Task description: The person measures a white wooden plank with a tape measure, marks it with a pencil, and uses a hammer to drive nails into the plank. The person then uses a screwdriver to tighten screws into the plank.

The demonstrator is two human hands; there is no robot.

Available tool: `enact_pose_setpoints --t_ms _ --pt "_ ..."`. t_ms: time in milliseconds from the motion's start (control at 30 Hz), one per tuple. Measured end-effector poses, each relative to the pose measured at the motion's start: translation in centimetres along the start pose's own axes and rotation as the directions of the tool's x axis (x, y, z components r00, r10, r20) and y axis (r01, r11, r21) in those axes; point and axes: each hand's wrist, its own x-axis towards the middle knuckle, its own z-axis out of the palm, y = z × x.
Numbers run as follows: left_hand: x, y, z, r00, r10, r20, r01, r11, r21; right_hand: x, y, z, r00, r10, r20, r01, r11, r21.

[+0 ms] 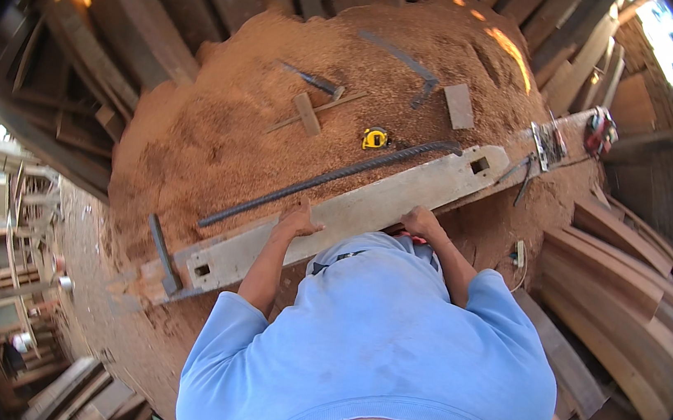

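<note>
A long pale wooden plank [380,188] lies slantwise in front of me, with a rectangular slot cut near each end. My left hand [299,221] is closed on its middle part, fingers toward the far edge and thumb across the top face. At the near edge, farther right, my right hand [423,223] grips the plank, its lower fingers hidden. Along the far side runs a long dark ribbed metal bar [330,178]. A hammer [163,253] rests by the plank's left end. Beyond the bar sits a yellow tape measure [374,138] on sawdust.
Brown sawdust [222,122] holds a wooden marking gauge [307,115], a chisel-like tool [308,78], an angled metal bar [403,58] and a wood block [459,107]. A metal piece [549,145] and red tool [601,131] occupy the beam's right end. Stacked boards [619,284] stand right.
</note>
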Motion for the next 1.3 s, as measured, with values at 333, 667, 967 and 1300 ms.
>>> enact_pose_setpoints --t_ms 333,667,967,1300 --pt "4.5 0.4 -0.6 0.975 0.151 0.161 -0.150 0.989 -0.019 0.8 0.8 0.2 0.979 0.040 -0.201 -0.034 0.999 0.033" --pt "3.6 -0.5 0.5 0.992 0.099 0.071 -0.090 0.987 -0.130 10.9 -1.9 -8.0 0.971 0.239 0.020 -0.061 0.164 0.985" --pt "4.3 -1.5 3.3 1.000 0.002 0.026 0.002 0.987 -0.162 15.2 -4.5 -8.3 0.911 0.400 0.104 -0.097 -0.038 0.995" --pt "6.3 -1.7 3.3 0.991 0.032 0.132 -0.021 0.996 -0.085 17.1 -10.4 -16.5 0.982 0.156 0.108 -0.178 0.556 0.812"
